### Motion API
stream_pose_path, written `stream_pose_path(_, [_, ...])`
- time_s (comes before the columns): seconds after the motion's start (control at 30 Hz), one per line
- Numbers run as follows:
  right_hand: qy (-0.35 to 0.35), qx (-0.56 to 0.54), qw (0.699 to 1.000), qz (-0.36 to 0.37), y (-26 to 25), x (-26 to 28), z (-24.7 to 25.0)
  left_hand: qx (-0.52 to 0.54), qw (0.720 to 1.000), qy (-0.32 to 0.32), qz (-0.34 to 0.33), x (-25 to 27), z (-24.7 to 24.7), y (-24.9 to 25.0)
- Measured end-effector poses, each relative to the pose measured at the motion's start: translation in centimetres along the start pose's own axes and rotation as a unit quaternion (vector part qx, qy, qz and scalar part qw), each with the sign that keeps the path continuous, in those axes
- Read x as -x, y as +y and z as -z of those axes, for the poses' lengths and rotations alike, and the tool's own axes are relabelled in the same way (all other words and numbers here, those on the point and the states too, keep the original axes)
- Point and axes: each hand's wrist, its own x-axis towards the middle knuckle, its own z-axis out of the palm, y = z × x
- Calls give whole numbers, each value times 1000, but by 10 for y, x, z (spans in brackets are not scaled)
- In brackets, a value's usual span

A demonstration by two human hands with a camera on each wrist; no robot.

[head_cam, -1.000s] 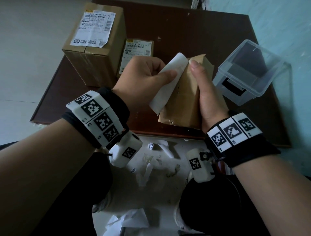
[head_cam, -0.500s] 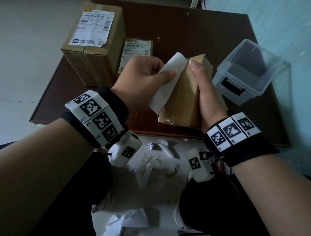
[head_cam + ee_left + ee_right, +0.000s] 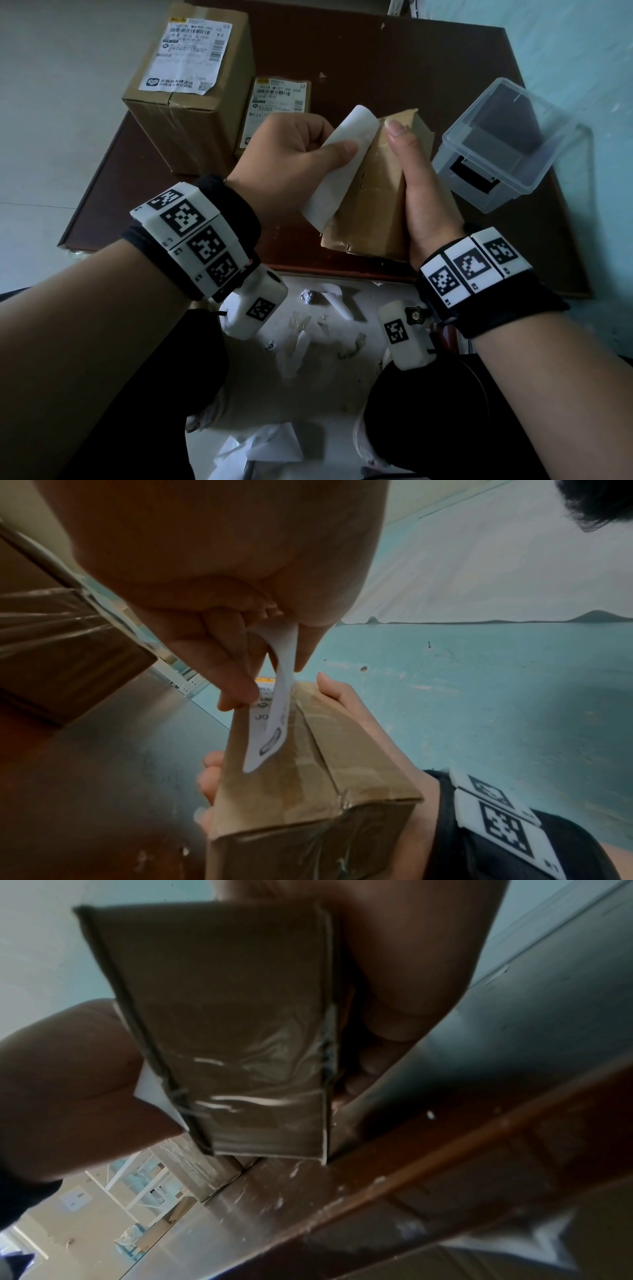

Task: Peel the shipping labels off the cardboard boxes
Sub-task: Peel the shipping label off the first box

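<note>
A small taped cardboard box [image 3: 371,202] stands tilted at the near edge of the dark table [image 3: 394,68]. My right hand [image 3: 416,192] grips its right side, thumb along the top face. My left hand [image 3: 294,154] pinches the white shipping label [image 3: 337,168], which is peeled back and curls away from the box, its lower part still near the box face. The left wrist view shows the label [image 3: 274,718] between thumb and fingers over the box [image 3: 308,785]. In the right wrist view the box [image 3: 226,1031] fills the middle.
A large box [image 3: 191,102] with a label [image 3: 186,58] stands at the far left, a smaller labelled box [image 3: 279,102] behind my left hand. A clear plastic bin [image 3: 503,144] sits at the right. Paper scraps [image 3: 308,329] litter the floor between my knees.
My left hand has drawn the label slightly further off the box. The right hand and box have barely moved.
</note>
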Motion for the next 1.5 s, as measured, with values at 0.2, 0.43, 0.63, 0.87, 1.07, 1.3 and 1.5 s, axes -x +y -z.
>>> stream_pose_path(0.2, [-1, -11, 1000, -2, 0, 0, -2, 5, 1000, -3, 2, 0, 0, 0])
stream_pose_path(0.43, [1, -11, 1000, 1, -1, 1, -1, 2, 1000, -2, 4, -1, -1, 0])
stream_pose_path(0.63, [-3, -9, 1000, 2, -1, 1, -1, -8, 1000, -7, 6, -1, -1, -1])
stream_pose_path(0.87, [0, -1, 1000, 7, -3, 3, -1, 3, 1000, -5, 6, 0, -1, -1])
stream_pose_path(1.07, [-4, -5, 1000, 8, -2, 2, -2, 2, 1000, -6, 1, 0, -2, -1])
stream_pose_path(1.3, [-4, 10, 1000, 11, -3, 2, 0, 17, 1000, 6, -8, 1, -3, -1])
stream_pose_path(1.5, [-1, 15, 1000, 12, -2, 2, -1, 8, 1000, 8, -7, 2, -4, 0])
